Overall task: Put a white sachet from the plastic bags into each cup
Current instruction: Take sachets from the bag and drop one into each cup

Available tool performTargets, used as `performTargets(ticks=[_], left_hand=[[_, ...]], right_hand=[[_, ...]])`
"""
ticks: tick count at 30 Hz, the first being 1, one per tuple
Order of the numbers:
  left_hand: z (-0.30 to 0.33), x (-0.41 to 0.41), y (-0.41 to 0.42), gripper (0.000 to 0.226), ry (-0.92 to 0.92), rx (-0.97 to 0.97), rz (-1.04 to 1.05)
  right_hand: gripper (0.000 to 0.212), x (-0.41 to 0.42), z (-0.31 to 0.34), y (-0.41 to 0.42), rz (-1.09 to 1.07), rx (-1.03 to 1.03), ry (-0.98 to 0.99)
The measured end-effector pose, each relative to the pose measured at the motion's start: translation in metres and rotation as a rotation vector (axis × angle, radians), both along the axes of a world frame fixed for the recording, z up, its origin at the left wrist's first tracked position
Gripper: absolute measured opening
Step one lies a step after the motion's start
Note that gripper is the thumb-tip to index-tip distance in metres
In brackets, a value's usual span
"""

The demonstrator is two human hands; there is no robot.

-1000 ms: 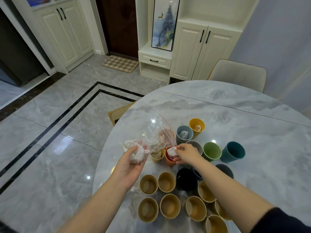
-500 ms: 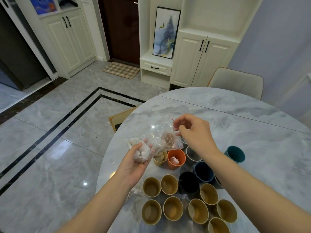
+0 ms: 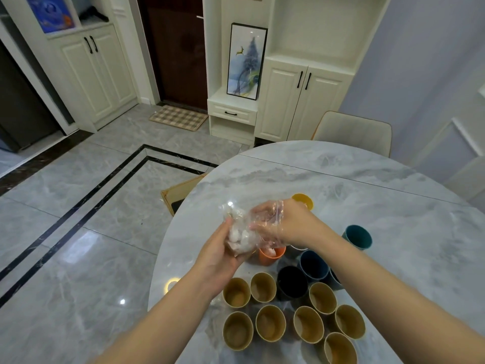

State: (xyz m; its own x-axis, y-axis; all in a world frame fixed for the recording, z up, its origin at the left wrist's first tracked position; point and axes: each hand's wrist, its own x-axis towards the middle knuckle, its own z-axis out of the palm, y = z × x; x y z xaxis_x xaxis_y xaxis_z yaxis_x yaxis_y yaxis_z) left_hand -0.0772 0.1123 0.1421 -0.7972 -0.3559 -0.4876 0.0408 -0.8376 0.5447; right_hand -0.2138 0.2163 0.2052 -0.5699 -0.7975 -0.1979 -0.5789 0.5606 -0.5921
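**Right hand inside the sachet bag, held above the cups**

A clear plastic bag of white sachets is held above the marble surface, over the far edge of the cup group. The bag is gripped from below by the left hand, whose fingers are curled round its lower part and the bunched sachets. The right hand is inserted into the bag's mouth, so that film is seen draped over its knuckles; its fingers are bent toward the sachets, but whether one is pinched cannot be told through the plastic.

Directly beneath the bag an orange cup is seen with a white sachet inside. Behind the right hand a yellow cup is partly hidden; a teal cup stands to the right. Nearer the person a black cup and a dark blue cup are set side by side, and tan cups are grouped in rows at the near edge, with no sachet visible in them.
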Motion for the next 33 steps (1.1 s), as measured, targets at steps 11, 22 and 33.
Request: performTargets(ticks=[11, 22, 33], left_hand=[[-0.003, -0.013, 0.007, 0.033, -0.047, -0.040, 0.104], [-0.009, -0.032, 0.018, 0.031, -0.093, -0.096, 0.018], [-0.022, -0.071, 0.036, 0.049, -0.151, 0.015, 0.046]], right_hand=[[0.024, -0.014, -0.018, 0.011, -0.080, -0.222, -0.096], [0.036, -0.025, -0.034, 0.026, -0.005, -0.154, -0.174], [0.025, -0.053, -0.032, 0.068, -0.201, -0.258, -0.262]])
